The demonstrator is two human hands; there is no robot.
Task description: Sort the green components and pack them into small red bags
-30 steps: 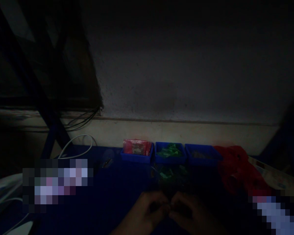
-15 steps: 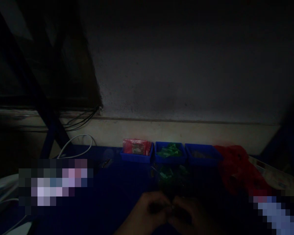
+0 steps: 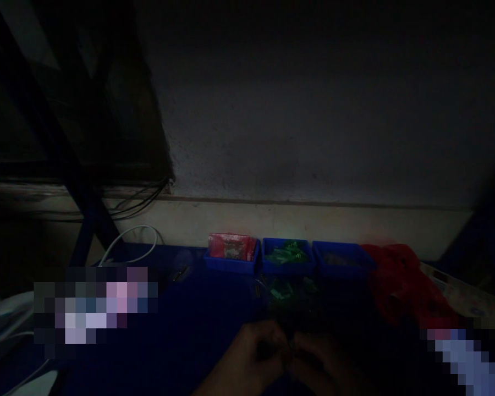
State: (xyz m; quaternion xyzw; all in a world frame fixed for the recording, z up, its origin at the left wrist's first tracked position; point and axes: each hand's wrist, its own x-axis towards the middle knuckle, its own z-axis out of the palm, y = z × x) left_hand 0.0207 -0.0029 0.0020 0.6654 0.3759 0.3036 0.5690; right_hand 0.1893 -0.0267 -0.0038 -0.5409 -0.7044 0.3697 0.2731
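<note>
My left hand [image 3: 258,352] and my right hand [image 3: 319,357] meet at the bottom centre, over the dark blue tabletop [image 3: 181,330]. Both have their fingers curled in a pinch, fingertips nearly touching. Whatever sits between them is too small and dark to make out. Just beyond the hands lie small green pieces [image 3: 281,289], seemingly in clear plastic. Behind these stands a blue tray of green pieces [image 3: 286,254], flanked by a blue tray [image 3: 231,266] with red packets [image 3: 229,246] and another blue tray [image 3: 344,269] whose contents are dim.
A crumpled red plastic bag [image 3: 400,286] lies at the right. White cable [image 3: 148,247] loops at the left, near a blurred-out patch [image 3: 94,308]. A small metallic item [image 3: 180,273] rests on the table at left. The wall [image 3: 305,137] rises behind; the scene is very dark.
The hands stay together at nearly the same place; the fingers have shifted slightly. The view has moved a little. Trays and bag appear unmoved.
</note>
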